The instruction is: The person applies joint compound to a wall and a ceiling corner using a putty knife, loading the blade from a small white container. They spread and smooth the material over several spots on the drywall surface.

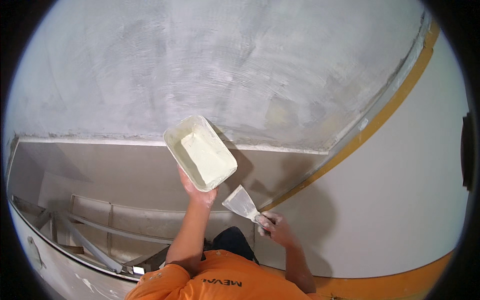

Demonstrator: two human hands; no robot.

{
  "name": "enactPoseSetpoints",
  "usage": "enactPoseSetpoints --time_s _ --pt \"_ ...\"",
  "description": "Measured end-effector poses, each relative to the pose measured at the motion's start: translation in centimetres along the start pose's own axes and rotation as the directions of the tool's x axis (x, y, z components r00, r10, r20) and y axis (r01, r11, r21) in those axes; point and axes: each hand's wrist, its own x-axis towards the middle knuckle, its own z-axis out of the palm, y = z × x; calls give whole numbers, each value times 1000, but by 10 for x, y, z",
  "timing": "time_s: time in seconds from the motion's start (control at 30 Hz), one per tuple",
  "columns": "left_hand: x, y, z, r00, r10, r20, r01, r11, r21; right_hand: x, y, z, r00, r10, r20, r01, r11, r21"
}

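Observation:
My left hand [196, 189] grips a rectangular cream plastic tub [173, 145] from beneath, and the tub tilts so its inside shows. Pale, creamy filler [207, 152] coats the bottom and walls of it. Lower and to the right, my right hand [276, 227] is closed round the handle of a putty knife [241, 202]. Its broad metal blade, smeared with white, points up and left, apart from the tub. Whitish residue marks the fingers of both hands. Beyond the tub spreads a grey wall [200, 65] with streaky, swept plaster marks and a yellowish patch.
A pale ledge [100, 141] runs along the grey wall's lower edge. Yellow-orange tape [380, 117] borders a smooth white wall [395, 185] on the right. At the lower left stand metal frame bars [90, 240]. A dark object [468, 150] sits at the far right rim.

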Motion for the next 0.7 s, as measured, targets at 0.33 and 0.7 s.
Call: enactPoseSetpoints --time_s 0.33,0.7 --pt "17 30 -22 959 -31 283 -31 977 212 -31 -178 31 853 -505 -129 304 683 -664" --pt "6 16 -43 952 -198 235 137 959 249 61 -143 115 690 -702 176 177 -72 -982"
